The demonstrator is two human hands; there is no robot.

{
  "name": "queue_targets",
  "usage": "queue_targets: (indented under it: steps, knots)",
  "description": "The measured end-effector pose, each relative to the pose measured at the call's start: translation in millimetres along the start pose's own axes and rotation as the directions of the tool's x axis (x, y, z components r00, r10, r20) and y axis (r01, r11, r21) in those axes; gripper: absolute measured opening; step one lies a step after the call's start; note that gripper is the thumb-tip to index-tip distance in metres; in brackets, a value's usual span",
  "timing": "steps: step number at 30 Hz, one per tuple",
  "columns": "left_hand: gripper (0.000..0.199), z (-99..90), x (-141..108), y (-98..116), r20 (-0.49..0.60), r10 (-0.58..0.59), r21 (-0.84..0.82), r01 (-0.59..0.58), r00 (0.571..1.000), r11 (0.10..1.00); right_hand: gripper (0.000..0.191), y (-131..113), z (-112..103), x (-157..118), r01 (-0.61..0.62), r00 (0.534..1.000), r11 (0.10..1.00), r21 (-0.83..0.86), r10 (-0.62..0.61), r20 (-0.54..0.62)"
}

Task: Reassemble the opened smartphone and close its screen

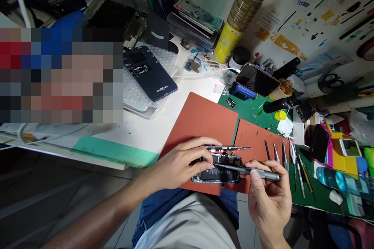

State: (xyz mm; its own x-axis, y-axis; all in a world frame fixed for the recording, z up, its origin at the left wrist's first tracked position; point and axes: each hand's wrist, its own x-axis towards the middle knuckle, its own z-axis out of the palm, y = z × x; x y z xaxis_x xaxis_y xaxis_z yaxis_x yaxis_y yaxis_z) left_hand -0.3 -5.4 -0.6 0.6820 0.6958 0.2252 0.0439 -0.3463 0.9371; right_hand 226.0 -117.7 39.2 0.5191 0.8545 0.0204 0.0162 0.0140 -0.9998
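Note:
An opened smartphone [214, 175], its battery and inner parts exposed, lies on a red-brown mat [201, 113] close to my body. Its screen [236, 149] stands raised along the far edge, seen almost edge-on. My left hand [181, 161] grips the screen's left end between its fingers. The thumb and index finger of that hand come together by the screwdriver's tip; whether they pinch something small there I cannot tell. In my right hand [270, 198] is a slim grey screwdriver [264, 174], held nearly level, with its shaft reaching left over the phone's inside.
Several tweezers and thin tools [292, 151] lie right of the mat. Behind stand a spray can [239, 15] and a propped phone [257, 79] with a white cable. A dark flat device [150, 74] rests on bubble wrap. A blurred patch hides the left side.

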Motion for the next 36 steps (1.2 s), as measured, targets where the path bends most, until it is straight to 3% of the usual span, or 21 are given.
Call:
queue_targets:
  steps: [36]
  knots:
    - [0.01,-0.1,2.8,3.7,-0.017,0.017,-0.012,-0.017,1.0,1.0,0.032,-8.3,2.2,-4.0,0.059,0.998,0.994,-0.089,-0.061,-0.023]
